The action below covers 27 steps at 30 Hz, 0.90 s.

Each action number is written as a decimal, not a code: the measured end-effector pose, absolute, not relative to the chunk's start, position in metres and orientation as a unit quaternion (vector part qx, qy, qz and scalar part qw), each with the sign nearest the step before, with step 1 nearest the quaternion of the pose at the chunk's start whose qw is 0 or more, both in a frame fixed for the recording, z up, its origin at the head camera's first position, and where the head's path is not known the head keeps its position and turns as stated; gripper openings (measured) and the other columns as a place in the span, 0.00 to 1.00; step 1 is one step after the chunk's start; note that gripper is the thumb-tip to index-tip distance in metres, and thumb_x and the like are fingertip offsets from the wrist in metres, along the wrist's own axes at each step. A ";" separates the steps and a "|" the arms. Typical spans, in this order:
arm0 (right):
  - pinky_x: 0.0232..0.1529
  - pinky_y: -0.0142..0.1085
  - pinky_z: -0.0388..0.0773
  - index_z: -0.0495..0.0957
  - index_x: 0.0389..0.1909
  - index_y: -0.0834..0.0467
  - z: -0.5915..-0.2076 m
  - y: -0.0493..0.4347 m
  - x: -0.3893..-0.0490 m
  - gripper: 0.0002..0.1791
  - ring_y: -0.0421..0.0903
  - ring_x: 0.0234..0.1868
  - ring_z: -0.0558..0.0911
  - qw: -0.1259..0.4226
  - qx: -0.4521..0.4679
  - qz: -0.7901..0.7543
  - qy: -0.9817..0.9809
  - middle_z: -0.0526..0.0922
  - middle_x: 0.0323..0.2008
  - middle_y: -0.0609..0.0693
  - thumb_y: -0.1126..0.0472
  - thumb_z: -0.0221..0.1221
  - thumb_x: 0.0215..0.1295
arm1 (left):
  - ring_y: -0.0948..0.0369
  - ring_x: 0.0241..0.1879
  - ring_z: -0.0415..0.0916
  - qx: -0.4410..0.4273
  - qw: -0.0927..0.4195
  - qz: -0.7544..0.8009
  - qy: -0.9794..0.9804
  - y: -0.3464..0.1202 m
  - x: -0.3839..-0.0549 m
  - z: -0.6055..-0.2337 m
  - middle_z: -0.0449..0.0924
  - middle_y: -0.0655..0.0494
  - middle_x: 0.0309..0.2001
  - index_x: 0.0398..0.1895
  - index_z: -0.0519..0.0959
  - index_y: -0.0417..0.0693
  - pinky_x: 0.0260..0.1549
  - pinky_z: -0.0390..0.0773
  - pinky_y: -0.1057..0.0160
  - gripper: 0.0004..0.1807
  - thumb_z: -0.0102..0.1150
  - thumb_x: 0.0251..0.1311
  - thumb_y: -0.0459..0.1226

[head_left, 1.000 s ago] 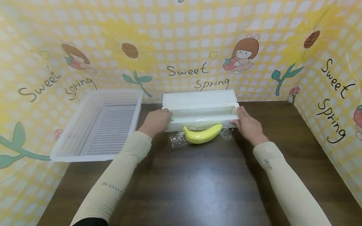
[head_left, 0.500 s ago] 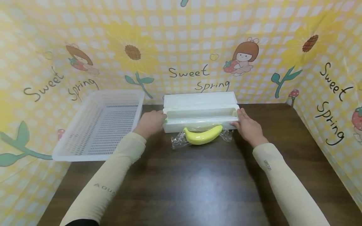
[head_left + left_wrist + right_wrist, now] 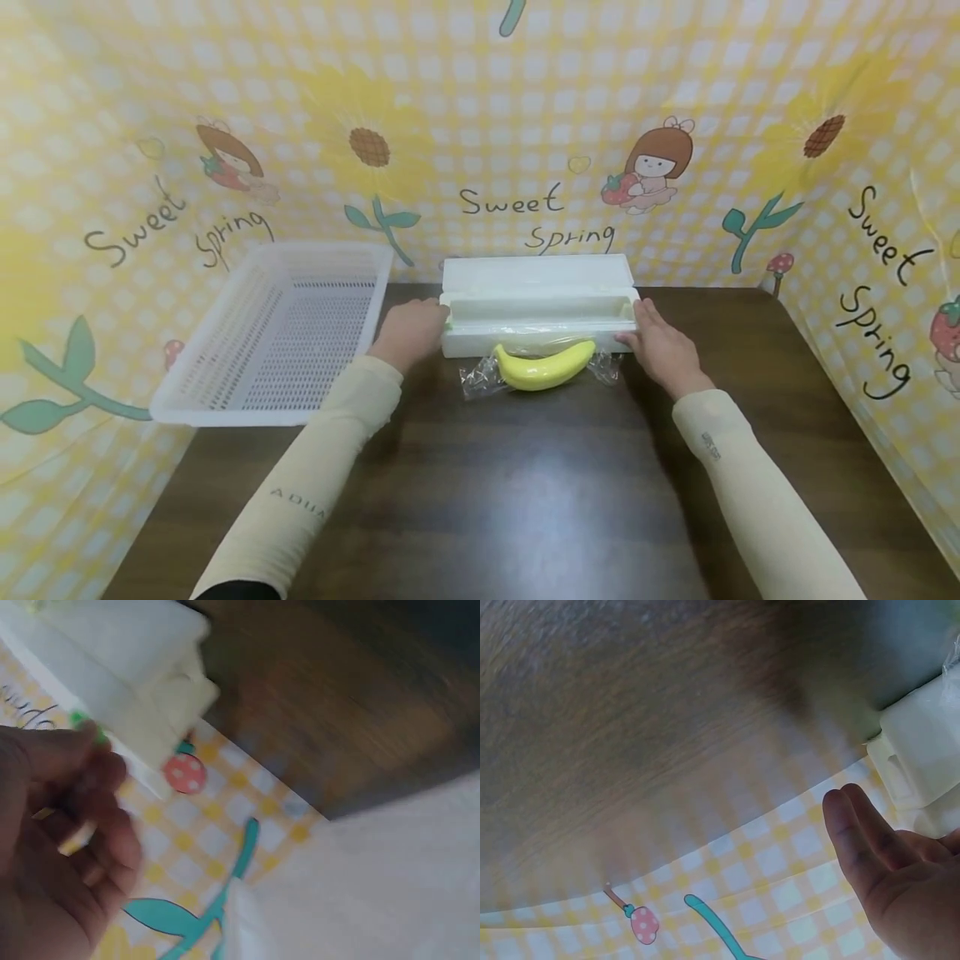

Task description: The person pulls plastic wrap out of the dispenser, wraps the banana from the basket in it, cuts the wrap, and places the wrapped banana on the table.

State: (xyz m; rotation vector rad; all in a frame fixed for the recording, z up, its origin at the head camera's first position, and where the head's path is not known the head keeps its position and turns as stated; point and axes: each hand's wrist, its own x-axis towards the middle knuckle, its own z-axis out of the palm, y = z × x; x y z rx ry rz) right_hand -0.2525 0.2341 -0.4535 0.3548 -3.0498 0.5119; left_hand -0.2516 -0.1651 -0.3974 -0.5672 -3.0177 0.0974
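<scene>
A long white cling film dispenser point(image 3: 480, 343) lies at the back of the table, its lid point(image 3: 538, 273) raised. At its left end my left hand point(image 3: 408, 335) pinches a small green slide cutter point(image 3: 102, 736) between thumb and forefinger. My right hand point(image 3: 667, 346) rests against the dispenser's right end, with straight fingers and the thumb at the front corner. A yellow banana point(image 3: 546, 372) lies right before the dispenser. Clear film point(image 3: 480, 380) covers it and spreads out at both of its ends. Part of the cutter is hidden by the left fingers.
To the left stands a white perforated plastic basket point(image 3: 225, 417), close to my left forearm. The brown wooden table point(image 3: 510, 492) stretches towards me. A yellow checked cloth point(image 3: 420, 100) hangs at the back and sides.
My left hand has drawn the green slide cutter leftward to the dispenser's left end. My right hand stays at the right end. The view has tilted slightly.
</scene>
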 end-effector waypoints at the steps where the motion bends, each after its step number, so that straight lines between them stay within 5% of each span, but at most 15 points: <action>1: 0.54 0.66 0.71 0.46 0.78 0.67 -0.455 0.233 -0.252 0.43 0.73 0.66 0.66 0.012 0.113 0.165 -0.980 0.47 0.77 0.67 0.44 0.49 0.78 | 0.50 0.33 0.77 -0.177 0.037 0.032 -0.983 -0.164 -0.251 -0.400 0.80 0.46 0.36 0.41 0.82 0.40 0.30 0.82 0.50 0.08 0.59 0.61 0.32; 6: 0.52 0.66 0.72 0.47 0.78 0.67 -0.457 0.228 -0.253 0.42 0.74 0.63 0.69 0.027 0.117 0.170 -0.978 0.51 0.75 0.70 0.44 0.50 0.78 | 0.47 0.39 0.75 -0.184 0.079 0.026 -0.979 -0.154 -0.243 -0.412 0.77 0.43 0.41 0.46 0.80 0.37 0.35 0.79 0.49 0.12 0.58 0.64 0.36; 12: 0.46 0.66 0.75 0.55 0.75 0.68 -0.457 0.223 -0.251 0.39 0.76 0.57 0.73 0.068 0.119 0.153 -0.979 0.57 0.71 0.75 0.47 0.53 0.77 | 0.49 0.40 0.72 -0.217 0.128 0.041 -0.967 -0.147 -0.239 -0.422 0.74 0.47 0.37 0.41 0.81 0.41 0.37 0.74 0.52 0.07 0.63 0.63 0.34; 16: 0.35 0.63 0.77 0.68 0.61 0.68 -0.459 0.218 -0.246 0.26 0.74 0.45 0.80 0.147 0.146 0.142 -0.968 0.66 0.66 0.75 0.55 0.61 0.72 | 0.51 0.36 0.71 -0.234 0.142 0.041 -0.961 -0.149 -0.238 -0.426 0.72 0.49 0.34 0.38 0.81 0.41 0.35 0.73 0.54 0.04 0.63 0.60 0.30; 22: 0.26 0.59 0.75 0.65 0.41 0.67 -0.464 0.212 -0.243 0.17 0.70 0.30 0.78 0.225 0.176 0.115 -0.951 0.71 0.59 0.75 0.64 0.64 0.67 | 0.51 0.33 0.71 -0.255 0.142 -0.006 -0.956 -0.153 -0.237 -0.427 0.71 0.50 0.32 0.33 0.77 0.41 0.32 0.75 0.53 0.05 0.58 0.66 0.33; 27: 0.45 0.63 0.73 0.67 0.38 0.66 -0.468 0.212 -0.242 0.14 0.71 0.44 0.78 0.259 0.172 0.096 -0.946 0.74 0.55 0.73 0.66 0.65 0.65 | 0.53 0.32 0.71 -0.272 0.114 -0.042 -0.955 -0.154 -0.238 -0.428 0.72 0.52 0.32 0.30 0.74 0.44 0.30 0.75 0.55 0.08 0.55 0.69 0.35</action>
